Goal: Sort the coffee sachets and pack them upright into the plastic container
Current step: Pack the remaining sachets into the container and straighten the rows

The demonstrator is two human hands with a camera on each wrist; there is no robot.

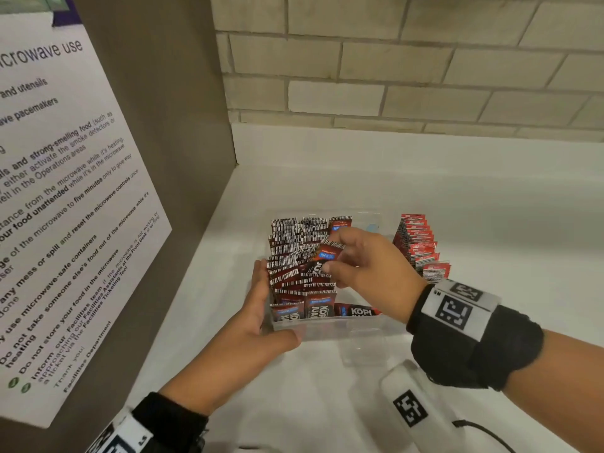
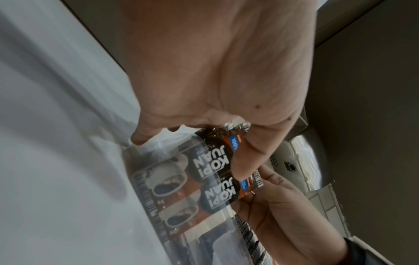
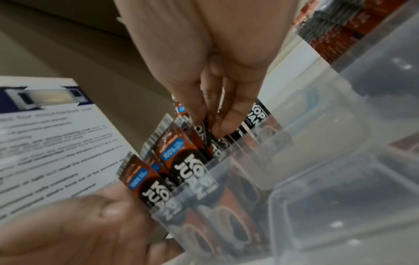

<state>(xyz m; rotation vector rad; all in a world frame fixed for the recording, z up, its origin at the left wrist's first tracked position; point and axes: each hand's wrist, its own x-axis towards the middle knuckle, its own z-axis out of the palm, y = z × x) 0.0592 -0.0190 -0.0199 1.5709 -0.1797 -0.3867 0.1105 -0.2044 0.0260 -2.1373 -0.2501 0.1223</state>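
A clear plastic container [image 1: 343,328] sits on the white counter, its left half packed with upright brown-and-black Kopi Juan sachets [image 1: 294,253]. My left hand [image 1: 276,304] braces the container's near left corner, with straight fingers flat along the left wall and the thumb on the front wall. My right hand [image 1: 335,259] hovers over the middle of the rows and pinches one brown sachet [image 1: 328,251] between thumb and fingers. In the right wrist view those fingertips [image 3: 222,125] hold that sachet's top edge [image 3: 206,138] among the standing ones. The container's right part looks bare.
A row of red sachets [image 1: 418,246] stands just right of the container. A smaller clear plastic piece [image 1: 362,353] lies in front of it, beside a white marker-tagged device [image 1: 411,407] with a cable. A brown cabinet panel with a microwave notice [image 1: 65,191] walls the left.
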